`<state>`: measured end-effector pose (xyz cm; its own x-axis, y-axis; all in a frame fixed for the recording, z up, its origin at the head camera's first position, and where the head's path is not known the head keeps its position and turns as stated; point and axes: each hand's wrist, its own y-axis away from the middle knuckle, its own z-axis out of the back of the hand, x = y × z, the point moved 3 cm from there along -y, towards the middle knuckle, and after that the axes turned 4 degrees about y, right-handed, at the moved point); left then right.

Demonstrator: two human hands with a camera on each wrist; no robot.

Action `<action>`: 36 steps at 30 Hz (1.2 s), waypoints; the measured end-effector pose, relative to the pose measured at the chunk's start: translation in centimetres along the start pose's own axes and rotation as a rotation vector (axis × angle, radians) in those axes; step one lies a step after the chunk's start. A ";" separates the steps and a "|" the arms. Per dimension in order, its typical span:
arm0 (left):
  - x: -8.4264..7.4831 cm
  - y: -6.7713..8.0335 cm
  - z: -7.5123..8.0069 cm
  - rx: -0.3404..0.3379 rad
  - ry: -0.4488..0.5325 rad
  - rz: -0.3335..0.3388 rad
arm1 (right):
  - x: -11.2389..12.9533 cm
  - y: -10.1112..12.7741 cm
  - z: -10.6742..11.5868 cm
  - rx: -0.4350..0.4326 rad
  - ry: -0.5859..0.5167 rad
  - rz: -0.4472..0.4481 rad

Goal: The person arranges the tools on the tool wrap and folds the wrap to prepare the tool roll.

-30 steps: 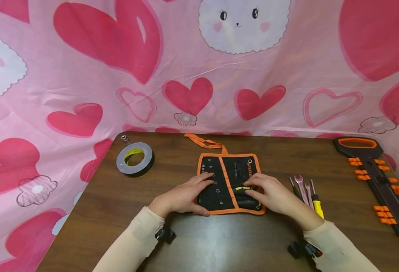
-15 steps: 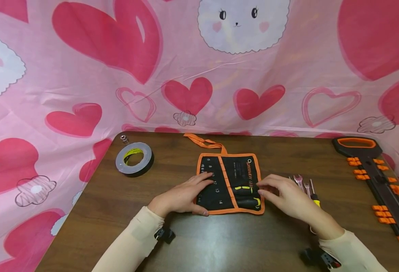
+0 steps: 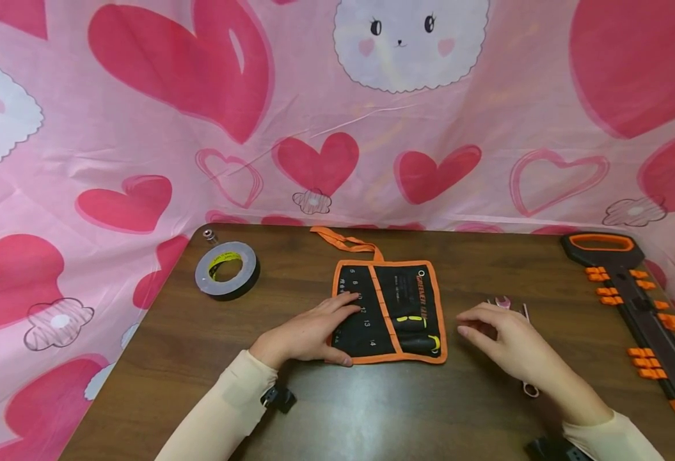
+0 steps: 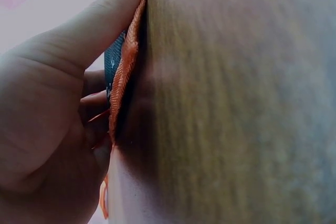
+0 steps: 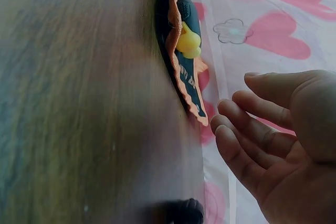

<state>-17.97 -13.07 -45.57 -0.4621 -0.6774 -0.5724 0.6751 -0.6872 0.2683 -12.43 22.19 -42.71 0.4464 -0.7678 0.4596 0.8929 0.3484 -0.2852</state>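
Note:
A black tool pouch with orange trim [image 3: 380, 310] lies unfolded on the table, with size numbers printed on its left part. Two black-and-yellow handles [image 3: 411, 319] sit in its right part, one above the other. My left hand [image 3: 317, 328] rests on the pouch's left side, fingers spread over the cloth and thumb at the near edge. In the left wrist view the thumb [image 4: 113, 9] lies along the orange trim [image 4: 125, 72]. To the right of the pouch, my right hand [image 3: 507, 339] holds nothing, its fingers loosely bent. Wrenches [image 3: 531, 389] and a thin metal shaft lie partly hidden beneath it.
A roll of tape [image 3: 228, 270] lies at the back left, with a small metal socket [image 3: 209, 235] behind it. An orange strap [image 3: 345, 242] trails from the pouch's far edge. Along the right edge stands a black rack with orange clips [image 3: 631, 307]. A pink printed cloth [image 3: 314, 96] hangs behind.
My right hand has drawn away from the handles in the pouch and moved right, over the loose tools. The left hand stays where it was on the pouch.

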 end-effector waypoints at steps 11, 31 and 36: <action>0.2 0.0 -0.2 0.003 -0.004 -0.002 | -0.8 1.9 0.6 -0.023 0.023 -0.090; 0.1 0.0 0.0 0.002 0.005 -0.008 | -2.0 4.5 1.6 -0.078 0.051 -0.190; 0.1 0.0 0.0 0.000 0.007 -0.009 | -2.2 5.1 1.9 -0.100 0.053 -0.209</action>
<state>-18.00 -13.18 -45.66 -0.4642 -0.6693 -0.5801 0.6711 -0.6932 0.2628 -8.80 26.72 -43.56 0.2467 -0.8456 0.4733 0.9540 0.1262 -0.2718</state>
